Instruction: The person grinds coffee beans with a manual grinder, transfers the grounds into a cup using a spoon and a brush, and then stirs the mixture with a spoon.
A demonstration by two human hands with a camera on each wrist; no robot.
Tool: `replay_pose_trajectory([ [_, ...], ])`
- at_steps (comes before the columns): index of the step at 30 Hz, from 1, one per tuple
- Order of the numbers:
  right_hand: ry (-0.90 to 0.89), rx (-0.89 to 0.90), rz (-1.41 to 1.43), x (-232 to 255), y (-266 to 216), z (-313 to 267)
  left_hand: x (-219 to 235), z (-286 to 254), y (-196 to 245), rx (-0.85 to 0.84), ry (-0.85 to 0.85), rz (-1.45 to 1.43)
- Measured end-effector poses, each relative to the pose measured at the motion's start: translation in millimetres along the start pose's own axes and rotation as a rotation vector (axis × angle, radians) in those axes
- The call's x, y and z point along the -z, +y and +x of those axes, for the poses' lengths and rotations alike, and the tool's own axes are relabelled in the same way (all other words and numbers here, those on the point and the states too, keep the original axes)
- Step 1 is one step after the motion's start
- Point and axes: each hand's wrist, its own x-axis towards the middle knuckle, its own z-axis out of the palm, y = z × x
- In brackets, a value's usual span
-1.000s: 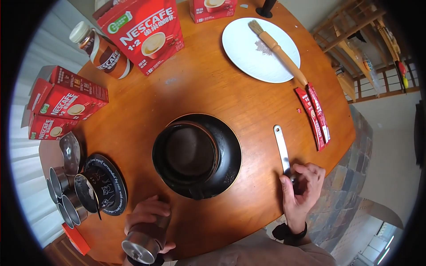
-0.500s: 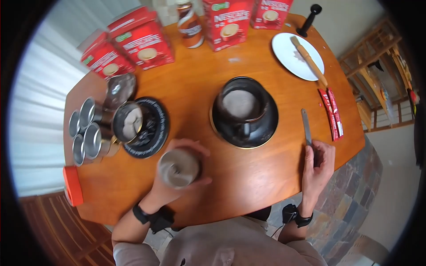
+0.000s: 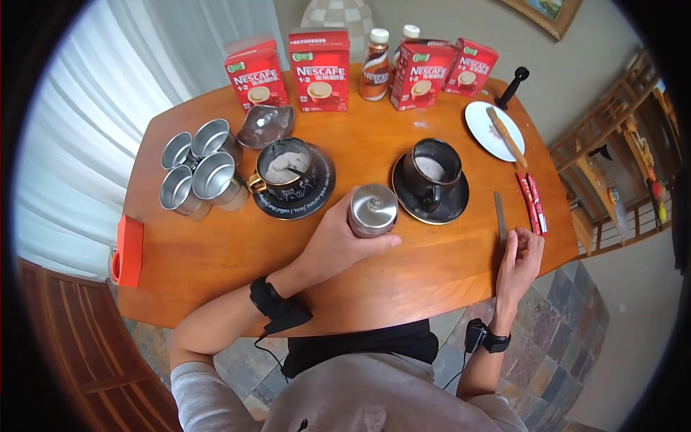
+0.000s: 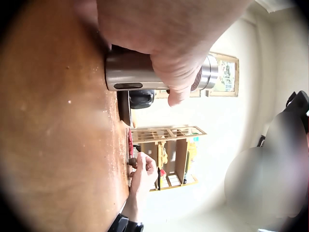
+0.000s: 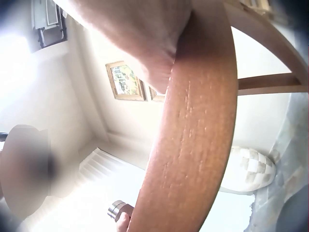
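Observation:
A metal hand coffee grinder stands upright on the table, its small top stub bare, with my left hand wrapped around it. The left wrist view shows a slot window in the steel body of this grinder. Just beyond it, a black cup of pale powder sits on a black saucer. At the right table edge, my right hand pinches a metal measuring spoon by its bowl end, the handle pointing away. The bowl is hidden behind the fingers.
Left of the grinder, a second black cup with powder and a spoon sits on a lettered saucer. Beyond are metal cups, a clear dish, red Nescafe boxes, a plate with a brush and red sachets.
My left hand has brought the grinder from a tilted pose near the front edge rightward to upright beside the right cup. The head view has shifted. My right hand stays at the measuring spoon.

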Motion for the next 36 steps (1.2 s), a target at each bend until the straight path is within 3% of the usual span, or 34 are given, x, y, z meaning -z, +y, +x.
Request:
replay_pose_trajectory([
  [5, 0.077, 0.163, -0.075, 5, 3, -2, 1, 3, 15, -0.102, 0.018, 0.032],
  [7, -0.009, 0.111, 0.064, 9, -7, -3, 1, 5, 14, -0.100, 0.003, 0.031],
  [11, -0.154, 0.105, 0.316, 5, -98, 11, 5, 7, 9, -0.070, -0.028, 0.097],
  [13, -0.398, 0.362, 0.278, 10, -137, 20, 2, 6, 9, -0.082, 0.001, 0.114],
  [15, -0.470, 0.573, 0.245, 6, -180, 21, 1, 5, 10, -0.117, 0.013, 0.093],
  [18, -0.424, 0.776, 0.030, -12, -215, 18, 1, 6, -4, -0.184, 0.032, 0.085],
  [21, -0.462, 0.812, -0.143, -42, -216, 16, 1, 7, -7, -0.182, 0.054, 0.197],
  [22, -0.362, 0.851, -0.145, -50, -216, 14, 1, 7, -6, -0.193, 0.061, 0.222],
  [28, -0.369, 0.842, -0.193, -54, -214, 18, 2, 8, -5, -0.165, 0.036, 0.167],
  [32, -0.541, 1.034, 0.037, -61, -206, 43, 8, 10, -1, -0.108, -0.034, 0.128],
  [34, -0.650, 1.192, 0.175, -65, -203, 63, 12, 12, -11, -0.130, -0.071, 0.061],
  [36, -0.667, 1.232, 0.268, -62, -205, 74, 13, 15, -13, -0.164, -0.096, 0.050],
])
